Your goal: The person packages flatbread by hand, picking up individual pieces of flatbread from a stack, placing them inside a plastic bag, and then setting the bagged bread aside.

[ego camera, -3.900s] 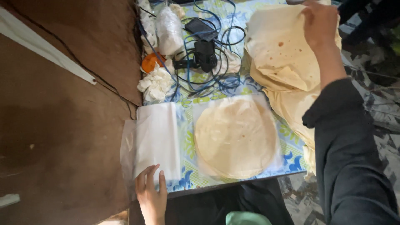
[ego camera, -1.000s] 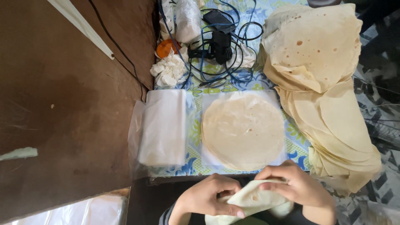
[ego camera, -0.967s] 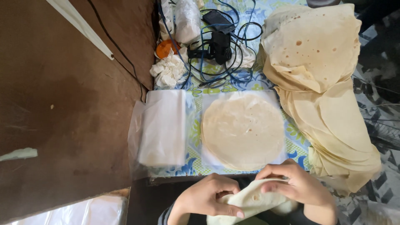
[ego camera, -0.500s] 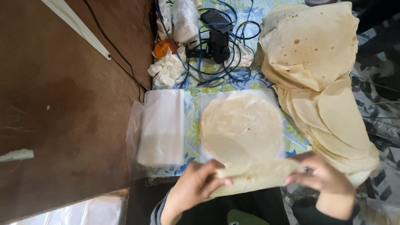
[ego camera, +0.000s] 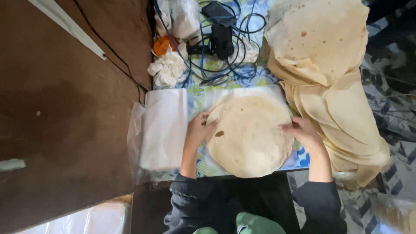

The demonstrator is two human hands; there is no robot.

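Note:
A round pale flatbread (ego camera: pixel 249 134) lies spread flat in the middle of the patterned cloth (ego camera: pixel 197 93), over another flatbread on a white sheet. My left hand (ego camera: pixel 199 128) rests on its left edge, fingers on the bread. My right hand (ego camera: pixel 301 132) presses its right edge. Both hands touch the bread flat rather than gripping it. A big heap of flatbreads (ego camera: pixel 329 65) lies to the right, close to my right hand.
A stack of white sheets in a clear plastic bag (ego camera: pixel 158 134) lies left of my left hand. Behind are tangled blue cables with a black device (ego camera: pixel 221 39), crumpled white tissue (ego camera: pixel 167 71) and an orange object (ego camera: pixel 164 43). Brown floor (ego camera: pixel 65 112) spreads left.
The folded flatbread I held near my lap has been unfolded and laid flat on top of the one on the cloth. Both hands moved forward onto its edges.

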